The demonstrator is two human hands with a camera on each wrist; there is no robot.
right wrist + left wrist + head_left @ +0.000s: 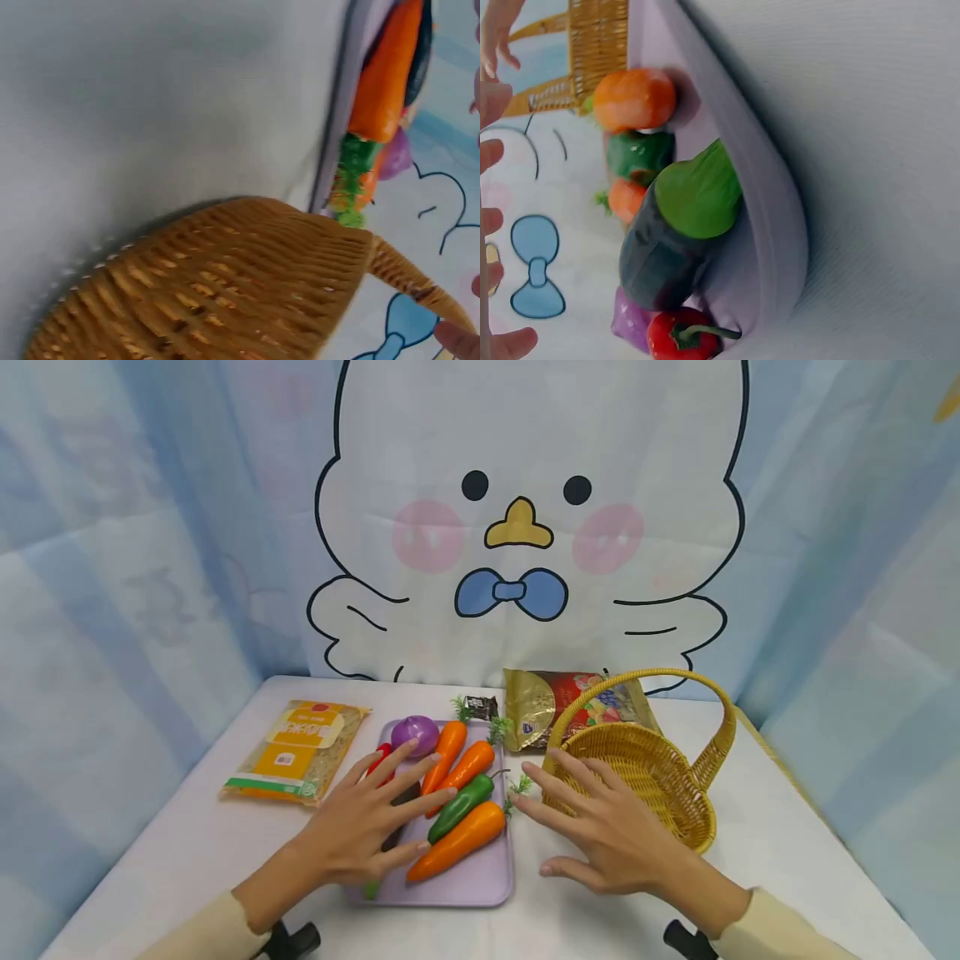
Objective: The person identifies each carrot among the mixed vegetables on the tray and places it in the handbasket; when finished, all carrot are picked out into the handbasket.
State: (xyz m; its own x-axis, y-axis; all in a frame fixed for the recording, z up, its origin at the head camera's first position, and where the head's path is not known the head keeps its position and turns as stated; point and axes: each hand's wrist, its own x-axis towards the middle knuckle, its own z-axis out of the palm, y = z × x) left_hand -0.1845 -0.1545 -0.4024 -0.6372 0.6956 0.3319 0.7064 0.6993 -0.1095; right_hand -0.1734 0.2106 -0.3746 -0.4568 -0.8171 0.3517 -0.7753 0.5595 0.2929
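Note:
My left hand (360,831) hovers with spread fingers over the left side of a lilac tray (480,893), holding nothing. On the tray lie orange carrots (465,839), a green chili pepper (461,808) and a purple onion (415,735). An eggplant (667,262) and a red pepper (679,337) show in the left wrist view; in the head view the left hand partly hides both. Fingers apart, my right hand (615,835) is in front of a yellow wicker basket (637,752) with a tall handle, covering part of its near left side. Whether it touches the basket, I cannot tell.
A yellow-and-clear bag of grain-like food (300,747) lies at the left of the white table. Behind the basket is a gold-and-red bag (536,710). A small dark packet (480,707) sits behind the tray. Printed curtains enclose the back and sides.

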